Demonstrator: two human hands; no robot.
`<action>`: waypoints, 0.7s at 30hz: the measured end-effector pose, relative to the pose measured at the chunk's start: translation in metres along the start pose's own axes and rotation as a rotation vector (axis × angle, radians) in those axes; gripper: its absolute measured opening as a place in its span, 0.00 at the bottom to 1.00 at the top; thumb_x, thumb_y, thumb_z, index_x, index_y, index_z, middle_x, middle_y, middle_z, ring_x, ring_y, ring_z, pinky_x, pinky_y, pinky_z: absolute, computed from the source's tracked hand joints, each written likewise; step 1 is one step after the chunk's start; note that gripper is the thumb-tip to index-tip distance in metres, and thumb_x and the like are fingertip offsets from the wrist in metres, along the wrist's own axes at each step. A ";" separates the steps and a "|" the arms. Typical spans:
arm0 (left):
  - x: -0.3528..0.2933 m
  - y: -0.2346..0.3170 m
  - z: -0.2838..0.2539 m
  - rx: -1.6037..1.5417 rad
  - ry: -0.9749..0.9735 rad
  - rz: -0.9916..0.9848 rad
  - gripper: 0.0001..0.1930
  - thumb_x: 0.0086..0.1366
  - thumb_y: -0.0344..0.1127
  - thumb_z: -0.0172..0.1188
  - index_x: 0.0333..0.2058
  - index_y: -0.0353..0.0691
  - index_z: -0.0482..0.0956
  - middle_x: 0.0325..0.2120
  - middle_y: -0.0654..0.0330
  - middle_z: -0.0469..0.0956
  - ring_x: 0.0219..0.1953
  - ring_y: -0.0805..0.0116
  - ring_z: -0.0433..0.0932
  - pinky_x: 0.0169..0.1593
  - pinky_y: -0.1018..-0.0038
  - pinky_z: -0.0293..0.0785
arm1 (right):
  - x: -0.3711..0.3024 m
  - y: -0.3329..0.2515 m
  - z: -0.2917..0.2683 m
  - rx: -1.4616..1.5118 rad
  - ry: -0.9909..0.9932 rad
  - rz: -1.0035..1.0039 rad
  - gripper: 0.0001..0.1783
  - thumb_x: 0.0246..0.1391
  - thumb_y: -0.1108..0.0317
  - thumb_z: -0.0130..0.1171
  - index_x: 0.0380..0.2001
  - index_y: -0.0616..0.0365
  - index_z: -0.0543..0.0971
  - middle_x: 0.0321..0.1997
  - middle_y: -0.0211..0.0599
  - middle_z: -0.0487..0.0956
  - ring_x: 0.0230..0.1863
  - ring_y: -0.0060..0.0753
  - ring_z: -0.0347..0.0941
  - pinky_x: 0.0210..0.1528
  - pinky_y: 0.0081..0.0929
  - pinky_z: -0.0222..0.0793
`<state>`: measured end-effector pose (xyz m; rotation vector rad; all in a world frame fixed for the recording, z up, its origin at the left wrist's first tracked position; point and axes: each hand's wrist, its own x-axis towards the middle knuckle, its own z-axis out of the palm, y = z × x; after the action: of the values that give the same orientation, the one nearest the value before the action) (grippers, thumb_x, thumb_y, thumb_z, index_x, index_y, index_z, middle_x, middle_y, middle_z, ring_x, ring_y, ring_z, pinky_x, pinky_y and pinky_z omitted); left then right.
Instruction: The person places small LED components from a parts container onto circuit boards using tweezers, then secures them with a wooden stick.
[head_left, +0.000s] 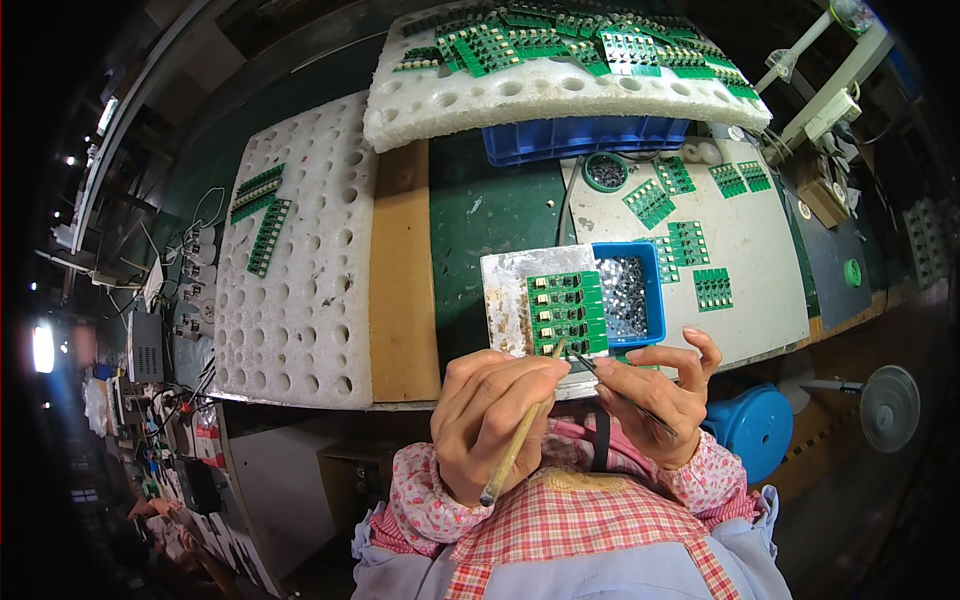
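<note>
My left hand (495,420) is closed around a slim wooden stick (517,447), whose narrow tip points at the lower edge of a green circuit board panel (565,308). Dark tweezers (640,408) are pinched in my right hand (665,395), with their points at the same lower edge, close to the stick's tip. The panel carries rows of white and black components and lies on a worn, pale metal plate (505,305). Right beside the plate is a blue bin (660,300) full of small shiny parts. Whether the tips touch a component is too small to tell.
Several finished-looking panels (688,243) lie on the white board (770,300) at right, near a round dish of dark parts (605,172). A foam tray (440,112) heaped with panels rests over a blue crate (590,140). Another foam tray (290,330) stands left; a blue stool (755,435) is lower right.
</note>
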<state>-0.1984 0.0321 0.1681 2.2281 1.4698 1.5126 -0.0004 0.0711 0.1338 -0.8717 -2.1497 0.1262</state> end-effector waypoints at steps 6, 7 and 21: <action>0.001 -0.001 0.001 0.008 -0.001 -0.001 0.09 0.69 0.23 0.52 0.46 0.38 0.70 0.35 0.57 0.83 0.32 0.62 0.80 0.41 0.66 0.74 | -0.002 0.001 -0.001 -0.015 0.002 0.005 0.21 0.41 0.68 0.74 0.43 0.45 0.83 0.38 0.15 0.85 0.40 0.20 0.74 0.65 0.39 0.47; 0.001 0.000 0.001 0.010 -0.001 -0.004 0.09 0.68 0.23 0.52 0.46 0.38 0.70 0.35 0.57 0.83 0.32 0.62 0.80 0.41 0.66 0.74 | -0.003 0.001 -0.002 -0.022 0.010 0.009 0.21 0.41 0.68 0.74 0.43 0.45 0.83 0.38 0.15 0.85 0.40 0.20 0.74 0.65 0.39 0.47; 0.000 0.002 0.002 0.016 0.007 0.006 0.08 0.69 0.23 0.52 0.46 0.38 0.70 0.34 0.57 0.83 0.33 0.63 0.81 0.41 0.65 0.73 | -0.009 0.003 -0.012 0.001 0.055 0.074 0.22 0.40 0.68 0.75 0.42 0.44 0.83 0.39 0.16 0.85 0.41 0.22 0.74 0.65 0.41 0.49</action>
<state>-0.1956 0.0319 0.1686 2.2405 1.4837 1.5177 0.0137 0.0657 0.1349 -0.9439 -2.0672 0.1398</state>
